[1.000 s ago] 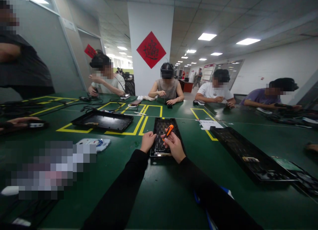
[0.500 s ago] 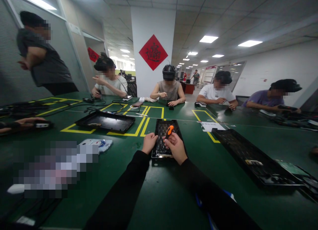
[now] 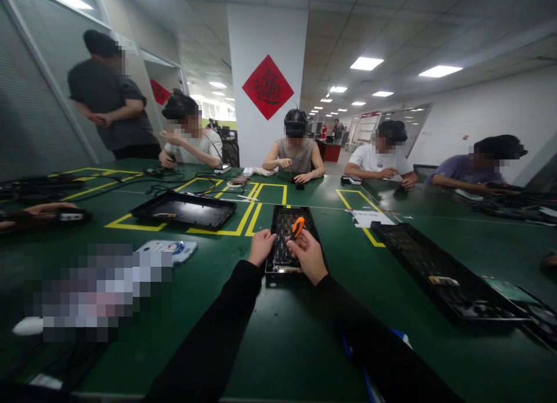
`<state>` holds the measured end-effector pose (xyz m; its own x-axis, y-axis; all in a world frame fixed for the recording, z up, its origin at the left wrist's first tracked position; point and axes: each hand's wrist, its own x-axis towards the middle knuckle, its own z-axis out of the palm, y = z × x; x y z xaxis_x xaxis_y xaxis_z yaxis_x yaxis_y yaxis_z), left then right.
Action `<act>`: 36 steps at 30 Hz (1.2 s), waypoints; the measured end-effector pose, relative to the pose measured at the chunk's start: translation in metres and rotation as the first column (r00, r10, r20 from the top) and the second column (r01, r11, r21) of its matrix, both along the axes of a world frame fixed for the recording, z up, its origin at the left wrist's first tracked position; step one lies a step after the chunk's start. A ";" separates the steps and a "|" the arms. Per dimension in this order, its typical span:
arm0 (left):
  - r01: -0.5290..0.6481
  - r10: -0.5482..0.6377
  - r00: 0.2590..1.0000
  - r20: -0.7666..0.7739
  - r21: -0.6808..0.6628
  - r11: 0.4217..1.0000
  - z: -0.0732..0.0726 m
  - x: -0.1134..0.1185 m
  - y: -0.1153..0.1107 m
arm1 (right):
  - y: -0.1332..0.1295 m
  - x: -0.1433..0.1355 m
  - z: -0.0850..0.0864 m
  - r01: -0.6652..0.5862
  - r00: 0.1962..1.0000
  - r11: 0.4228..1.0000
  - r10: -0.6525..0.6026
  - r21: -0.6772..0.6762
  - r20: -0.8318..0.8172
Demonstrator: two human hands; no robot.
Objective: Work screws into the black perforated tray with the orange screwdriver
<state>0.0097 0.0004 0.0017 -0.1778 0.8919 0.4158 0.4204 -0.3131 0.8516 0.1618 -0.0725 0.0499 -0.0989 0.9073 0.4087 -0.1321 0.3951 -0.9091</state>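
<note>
A black plastic casing, shallow with raised walls, lies lengthwise on the green table in front of me. My left hand is closed at its left wall, thumb against the rim. Over the casing, my right hand pinches a screwdriver by its orange and black handle. The handle leans up and away, while the tip points down into the casing; its exact contact point is too small to make out. A pale strip shows at the casing's near end.
Another black casing sits left, and a long one lies right beside a green board. A phone-like item is on the near left, with cables below. Several co-workers sit opposite; one person stands at left.
The screwdriver handle has turned slightly in my right hand, now showing more orange. Both hands stay nearly in place. The standing person at left has shifted rightward.
</note>
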 end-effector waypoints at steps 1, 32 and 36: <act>-0.001 0.001 1.000 -0.004 0.004 1.000 -0.001 0.000 0.001 | -0.001 0.000 0.001 -0.018 1.000 1.000 0.018 0.001 -0.013; -0.003 0.003 1.000 -0.022 0.004 1.000 0.001 0.000 -0.001 | -0.001 -0.001 0.001 -0.004 0.997 0.999 0.001 0.041 0.074; -0.007 0.007 1.000 -0.023 0.001 1.000 0.000 -0.001 0.000 | -0.002 -0.002 0.001 -0.026 0.998 0.999 0.024 0.030 0.055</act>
<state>0.0090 0.0002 0.0018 -0.1745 0.8903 0.4206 0.4425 -0.3106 0.8412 0.1602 -0.0743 0.0508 -0.1446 0.8911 0.4301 -0.0927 0.4206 -0.9025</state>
